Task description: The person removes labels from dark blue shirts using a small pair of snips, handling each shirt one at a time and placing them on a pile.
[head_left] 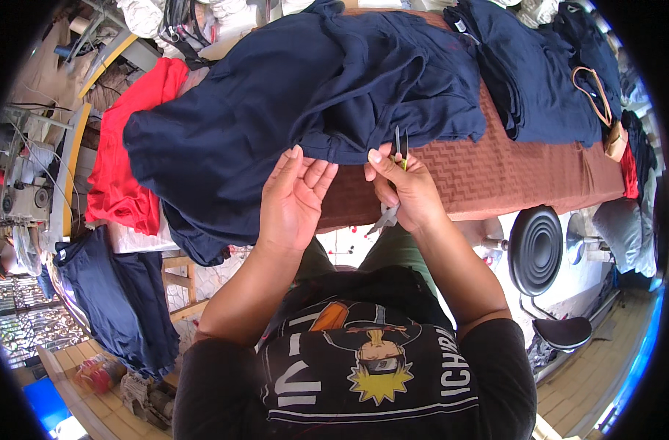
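Observation:
A large navy blue garment [276,95] lies crumpled over the table, its near edge hanging toward me. My left hand [294,198] is palm up at that edge, the cloth pinched at its thumb and fingertips. A short way to the right, my right hand [411,191] pinches the same edge between thumb and forefinger. Tucked in the right hand is a pair of thread snips [403,163] with yellow-green on it, its blades pointing away from me. The stretch of hem between both hands is held roughly level.
A brown patterned cloth [540,176] covers the table. Folded navy garments [532,73] are stacked at the far right. Red fabric [133,139] hangs at the left, above more navy cloth [122,301]. A round black stool seat [536,249] stands right of the table; sewing equipment [30,194] is far left.

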The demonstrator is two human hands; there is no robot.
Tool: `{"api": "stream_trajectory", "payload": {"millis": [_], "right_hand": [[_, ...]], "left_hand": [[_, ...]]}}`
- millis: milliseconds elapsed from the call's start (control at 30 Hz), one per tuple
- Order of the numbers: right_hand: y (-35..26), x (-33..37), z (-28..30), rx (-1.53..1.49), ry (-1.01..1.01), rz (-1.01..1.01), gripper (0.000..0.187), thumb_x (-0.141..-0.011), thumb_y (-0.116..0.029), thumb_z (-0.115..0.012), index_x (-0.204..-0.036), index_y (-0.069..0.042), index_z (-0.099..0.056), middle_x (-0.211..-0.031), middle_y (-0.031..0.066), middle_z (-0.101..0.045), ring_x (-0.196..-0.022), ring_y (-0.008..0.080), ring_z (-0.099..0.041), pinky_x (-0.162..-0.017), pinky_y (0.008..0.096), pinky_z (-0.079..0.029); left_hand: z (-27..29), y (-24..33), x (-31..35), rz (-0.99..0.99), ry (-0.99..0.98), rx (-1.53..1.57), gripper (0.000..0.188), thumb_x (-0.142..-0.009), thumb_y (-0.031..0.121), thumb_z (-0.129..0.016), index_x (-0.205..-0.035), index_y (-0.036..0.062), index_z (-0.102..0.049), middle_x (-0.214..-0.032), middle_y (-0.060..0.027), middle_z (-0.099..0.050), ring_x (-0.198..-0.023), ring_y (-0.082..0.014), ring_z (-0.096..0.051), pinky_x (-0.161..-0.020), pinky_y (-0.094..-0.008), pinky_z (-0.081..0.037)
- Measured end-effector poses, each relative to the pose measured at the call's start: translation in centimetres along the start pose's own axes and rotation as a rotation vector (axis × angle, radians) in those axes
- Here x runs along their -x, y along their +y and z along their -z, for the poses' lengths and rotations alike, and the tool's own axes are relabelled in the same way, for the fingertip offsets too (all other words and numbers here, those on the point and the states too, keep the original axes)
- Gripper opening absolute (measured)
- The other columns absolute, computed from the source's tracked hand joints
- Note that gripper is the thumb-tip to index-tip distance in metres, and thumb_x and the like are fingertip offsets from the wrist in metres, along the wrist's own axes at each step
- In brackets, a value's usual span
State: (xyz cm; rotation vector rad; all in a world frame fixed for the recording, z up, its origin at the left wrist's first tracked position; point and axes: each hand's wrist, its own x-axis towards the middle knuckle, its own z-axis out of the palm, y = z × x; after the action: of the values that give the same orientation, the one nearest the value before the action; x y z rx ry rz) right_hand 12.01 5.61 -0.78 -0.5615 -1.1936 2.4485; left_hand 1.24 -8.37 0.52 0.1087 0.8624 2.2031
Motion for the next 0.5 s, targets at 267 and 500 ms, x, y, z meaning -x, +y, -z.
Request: {"api": "stream_trajectory", "payload": {"millis": [267, 500], "right_hand": [[0.0, 0.2, -0.2, 0.079, 0.015, 0.037, 0.011, -0.091, -0.018, -0.066, -0.091, -0.009, -0.059, -0.07, 0.0037, -0.062, -0.042, 0.0035, -0.038, -0.039, 0.019, -0.024], [-1.7, 1.0, -0.5, 0.807, 0.068, 0.483, 0.023, -0.087, -0.016, -0.071, -0.102, -0.003, -0.058, -0.079, 0.0043, -0.063, -0.062, 0.007, -0.054, -0.055, 0.0217, -0.043]], "left_hand": [[1.0, 0.6, 0.6, 0.143, -0.081, 0.063, 0.013, -0.097, 0.022, -0.057, -0.1, 0.0101, -0.06, -0.095, -0.0032, -0.066, -0.096, -0.0149, -0.065, -0.091, -0.0317, -0.053], [-0.3, 1.0, 1.5, 0.154, -0.024, -0.091, 0.015, -0.095, 0.022, -0.061, -0.101, 0.009, -0.059, -0.094, -0.0043, -0.066, -0.096, -0.0158, -0.065, -0.09, -0.029, -0.052]]}}
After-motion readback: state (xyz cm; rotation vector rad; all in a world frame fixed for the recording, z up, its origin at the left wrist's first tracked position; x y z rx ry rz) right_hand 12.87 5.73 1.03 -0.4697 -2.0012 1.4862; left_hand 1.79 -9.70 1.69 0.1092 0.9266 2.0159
